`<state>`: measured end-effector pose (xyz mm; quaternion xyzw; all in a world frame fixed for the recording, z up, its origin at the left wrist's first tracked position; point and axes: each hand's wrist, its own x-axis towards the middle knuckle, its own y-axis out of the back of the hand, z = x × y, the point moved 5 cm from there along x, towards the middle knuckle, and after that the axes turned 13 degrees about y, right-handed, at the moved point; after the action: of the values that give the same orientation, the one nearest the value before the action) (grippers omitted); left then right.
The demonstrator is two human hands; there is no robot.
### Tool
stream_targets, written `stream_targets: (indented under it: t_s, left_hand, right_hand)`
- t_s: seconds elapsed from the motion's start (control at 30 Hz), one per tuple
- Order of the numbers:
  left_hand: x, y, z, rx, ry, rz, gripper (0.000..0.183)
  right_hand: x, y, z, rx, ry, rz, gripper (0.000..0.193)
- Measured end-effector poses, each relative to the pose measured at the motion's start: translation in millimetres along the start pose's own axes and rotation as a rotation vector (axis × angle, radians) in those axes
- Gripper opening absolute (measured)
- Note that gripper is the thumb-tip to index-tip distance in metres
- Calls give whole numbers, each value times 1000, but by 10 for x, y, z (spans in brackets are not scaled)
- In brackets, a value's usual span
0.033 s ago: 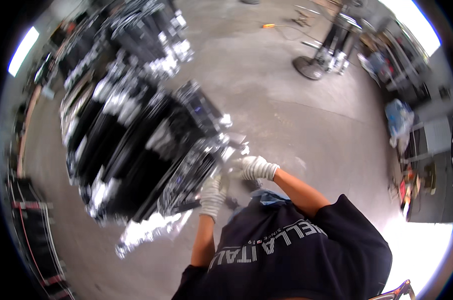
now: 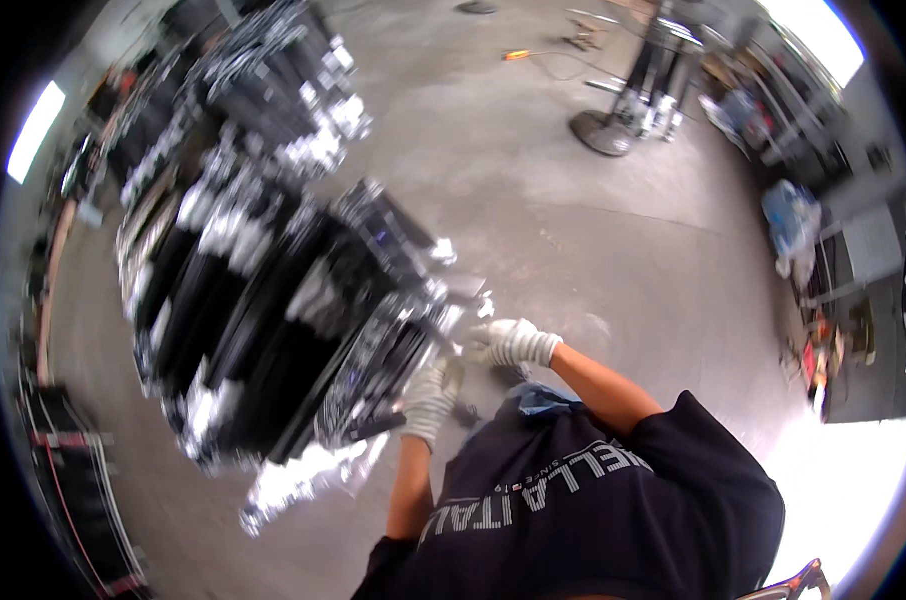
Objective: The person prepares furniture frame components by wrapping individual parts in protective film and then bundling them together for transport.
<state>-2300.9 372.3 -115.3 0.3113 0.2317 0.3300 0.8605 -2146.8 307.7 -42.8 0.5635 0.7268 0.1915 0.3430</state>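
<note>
Down at about six o'clock stands the person in a dark sweatshirt (image 2: 583, 500), both bare forearms stretched forward and up toward a heap of black and silvery metal parts (image 2: 293, 320) that fills the nine-to-eleven o'clock side of the concrete floor (image 2: 573, 230).

Each hand wears a white knit glove. At the near edge of the heap the left hand (image 2: 430, 398) sits with the wrist straight and the fingers curled downward over a dark bar-like piece (image 2: 373, 428); it seems wrapped around that piece, though blur keeps me from being sure. Just to its one o'clock, the right hand (image 2: 510, 342) has the elbow bent outward and the fingers bunched together at a small pale bit on the heap's corner (whether it pinches anything I cannot tell).

Motion blur smears the whole heap, so single parts do not separate. Shiny plastic wrapping (image 2: 293, 485) trails from its lower edge at seven o'clock. Farther off, a round-based stand (image 2: 613, 125) shows at one o'clock, and cluttered shelving (image 2: 833, 250) at three o'clock bends along the rim.
</note>
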Motion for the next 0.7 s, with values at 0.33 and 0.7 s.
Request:
stream_targets:
  t_s: [0.33,0.7]
  left_hand:
    - [842,-1121,1886,329,-7,-517,39]
    - [2212,-3217,4565,524,-264,-682,35]
  right_hand:
    - [-2556,634,1936,481,-349,593,51]
    - [-4996,1594,3474,590,-551,1127,54]
